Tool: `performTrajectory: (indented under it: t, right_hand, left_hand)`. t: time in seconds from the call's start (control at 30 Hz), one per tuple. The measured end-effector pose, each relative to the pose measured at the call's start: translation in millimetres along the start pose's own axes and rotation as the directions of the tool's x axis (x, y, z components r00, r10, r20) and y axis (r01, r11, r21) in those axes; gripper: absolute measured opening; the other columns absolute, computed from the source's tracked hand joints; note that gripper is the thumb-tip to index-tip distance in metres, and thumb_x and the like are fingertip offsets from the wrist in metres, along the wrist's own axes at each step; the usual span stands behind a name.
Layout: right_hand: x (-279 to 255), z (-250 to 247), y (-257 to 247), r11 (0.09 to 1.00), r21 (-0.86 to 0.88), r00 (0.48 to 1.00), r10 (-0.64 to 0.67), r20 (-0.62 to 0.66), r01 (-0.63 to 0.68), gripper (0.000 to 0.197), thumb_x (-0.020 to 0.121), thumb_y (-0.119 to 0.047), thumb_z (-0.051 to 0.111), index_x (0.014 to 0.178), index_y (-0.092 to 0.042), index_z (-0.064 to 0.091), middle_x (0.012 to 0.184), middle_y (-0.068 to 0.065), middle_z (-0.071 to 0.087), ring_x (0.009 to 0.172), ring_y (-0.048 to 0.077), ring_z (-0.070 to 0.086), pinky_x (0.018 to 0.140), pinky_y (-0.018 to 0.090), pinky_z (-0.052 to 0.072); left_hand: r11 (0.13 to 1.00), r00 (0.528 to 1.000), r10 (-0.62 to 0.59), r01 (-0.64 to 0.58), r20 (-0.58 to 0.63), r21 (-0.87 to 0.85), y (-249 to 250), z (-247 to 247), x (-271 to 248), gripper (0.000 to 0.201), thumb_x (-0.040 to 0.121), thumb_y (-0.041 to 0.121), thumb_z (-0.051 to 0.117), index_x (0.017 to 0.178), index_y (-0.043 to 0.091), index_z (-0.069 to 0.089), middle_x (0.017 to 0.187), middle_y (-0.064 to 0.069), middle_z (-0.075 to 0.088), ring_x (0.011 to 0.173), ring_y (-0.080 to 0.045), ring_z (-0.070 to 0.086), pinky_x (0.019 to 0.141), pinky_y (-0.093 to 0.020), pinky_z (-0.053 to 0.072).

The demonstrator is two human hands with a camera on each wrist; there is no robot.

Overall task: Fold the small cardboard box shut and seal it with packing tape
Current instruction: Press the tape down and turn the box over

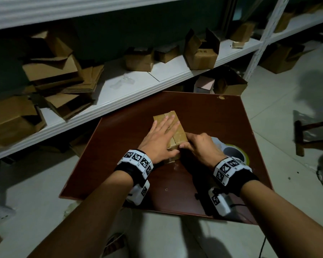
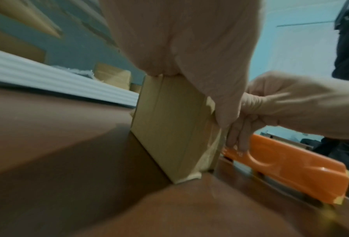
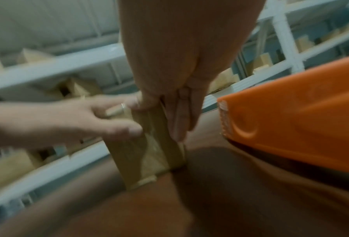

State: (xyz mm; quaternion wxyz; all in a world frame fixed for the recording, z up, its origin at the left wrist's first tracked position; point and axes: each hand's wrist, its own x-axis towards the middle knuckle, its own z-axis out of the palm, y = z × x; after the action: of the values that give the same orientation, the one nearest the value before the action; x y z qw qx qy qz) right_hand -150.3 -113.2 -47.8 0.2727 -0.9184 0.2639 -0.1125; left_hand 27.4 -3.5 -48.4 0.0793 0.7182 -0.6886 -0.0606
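The small cardboard box (image 1: pixel 177 134) lies closed on the dark brown table (image 1: pixel 203 116), and clear tape shines on its near end (image 3: pixel 149 154). My left hand (image 1: pixel 161 134) lies flat on the box top with its fingers spread. Its thumb reaches onto the near end in the right wrist view. My right hand (image 1: pixel 193 144) is at the near right corner of the box. There its straight fingers (image 3: pixel 180 121) press down along the right side while the thumb sits at the top edge. An orange tape dispenser (image 2: pixel 291 166) lies on the table just right of the box.
A white shelf (image 1: pixel 142 84) behind the table holds several open and flattened cardboard boxes (image 1: pixel 201 53). More boxes stand on the pale floor (image 1: pixel 280 94) at the right. The table's near edge runs under my forearms.
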Motion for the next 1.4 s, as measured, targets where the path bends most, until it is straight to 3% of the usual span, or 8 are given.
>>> performTrajectory:
  t: [0.23,0.4,0.57,0.8,0.9,1.03,1.23,1.4]
  right_hand:
    - [-4.5,10.4,9.3,0.998,-0.050,0.999,-0.027,-0.016,0.026,0.052,0.093,-0.039,0.072,0.137,-0.014,0.058,0.098,0.012,0.077,0.088,0.032,0.073,0.074,0.044,0.057]
    - [-4.1,14.4,5.0,0.995,-0.071,0.998,0.066,0.014,-0.065,0.062,0.078,-0.045,0.086,0.127,-0.014,0.067,0.110,0.009,0.077,0.099,0.026,0.072,0.072,0.027,0.048]
    - [-3.5,27.8,2.4,0.987,-0.014,0.987,0.162,-0.001,-0.162,0.035,0.085,-0.043,0.080,0.099,-0.011,0.073,0.092,0.004,0.076,0.083,0.020,0.073,0.063,0.024,0.043]
    - [0.7,14.5,-0.2,0.989,-0.096,0.982,0.128,0.141,-0.115,0.035,0.102,-0.039,0.061,0.080,-0.012,0.059,0.078,0.000,0.064,0.068,0.015,0.058,0.055,0.019,0.035]
    - [-4.6,9.9,3.1,0.998,0.028,0.987,0.047,0.155,-0.052,0.043,0.110,-0.041,0.040,0.097,-0.009,0.066,0.092,0.006,0.071,0.084,0.023,0.066,0.074,0.036,0.046]
    - [-9.1,8.0,0.9,0.994,0.065,0.986,0.072,0.152,-0.083,0.048,0.112,-0.042,0.031,0.095,-0.011,0.064,0.093,0.009,0.071,0.086,0.026,0.066,0.078,0.038,0.046]
    - [-9.0,5.5,-1.7,0.984,0.099,0.976,0.131,0.176,-0.150,0.052,0.110,-0.048,0.030,0.104,-0.012,0.067,0.102,0.009,0.073,0.094,0.025,0.067,0.081,0.036,0.046]
    - [-11.4,2.2,-12.2,0.958,0.185,0.969,0.192,0.155,-0.220,0.051,0.110,-0.051,0.027,0.131,-0.025,0.065,0.127,0.002,0.069,0.118,0.020,0.062,0.098,0.034,0.044]
  left_hand:
    - [0.997,0.999,-0.037,0.038,-0.018,0.072,1.5,5.0,0.2,0.137,0.070,0.047,0.092,0.169,0.024,0.001,0.177,0.001,-0.016,0.162,-0.018,-0.017,0.132,-0.046,-0.006]
    - [0.995,0.999,-0.045,0.045,-0.001,0.089,2.6,2.8,1.1,0.146,0.064,0.044,0.097,0.169,0.024,-0.002,0.176,0.001,-0.017,0.162,-0.019,-0.018,0.131,-0.045,-0.009]
    - [0.999,0.998,-0.038,0.040,-0.046,0.035,4.1,3.4,-1.5,0.132,0.073,0.059,0.087,0.170,0.024,0.004,0.177,0.001,-0.012,0.163,-0.018,-0.013,0.133,-0.048,-0.005]
    - [1.000,1.000,-0.024,0.024,-0.005,0.004,2.1,-0.9,-0.6,0.109,0.090,0.058,0.068,0.170,0.024,0.001,0.177,0.001,-0.015,0.162,-0.017,-0.018,0.132,-0.050,-0.006]
    - [0.999,1.000,-0.014,0.015,0.010,-0.044,0.1,-4.1,-2.1,0.089,0.102,0.057,0.049,0.169,0.025,0.000,0.176,0.002,-0.017,0.161,-0.015,-0.021,0.132,-0.051,-0.007]
    - [0.998,0.999,-0.032,0.034,0.043,-0.046,2.0,-8.4,-0.8,0.073,0.110,0.057,0.027,0.170,0.025,0.000,0.176,0.003,-0.018,0.161,-0.014,-0.022,0.131,-0.050,-0.008]
    - [0.998,0.995,-0.056,0.058,0.086,-0.024,6.4,-10.8,-0.7,0.073,0.110,0.057,0.026,0.169,0.027,-0.004,0.172,-0.002,-0.032,0.158,-0.020,-0.032,0.130,-0.056,-0.009]
    - [0.844,0.912,-0.353,0.406,0.208,-0.351,17.7,-17.9,2.7,0.091,0.105,0.052,0.052,0.166,0.035,-0.014,0.146,-0.010,-0.065,0.145,-0.038,-0.049,0.127,-0.060,-0.015]
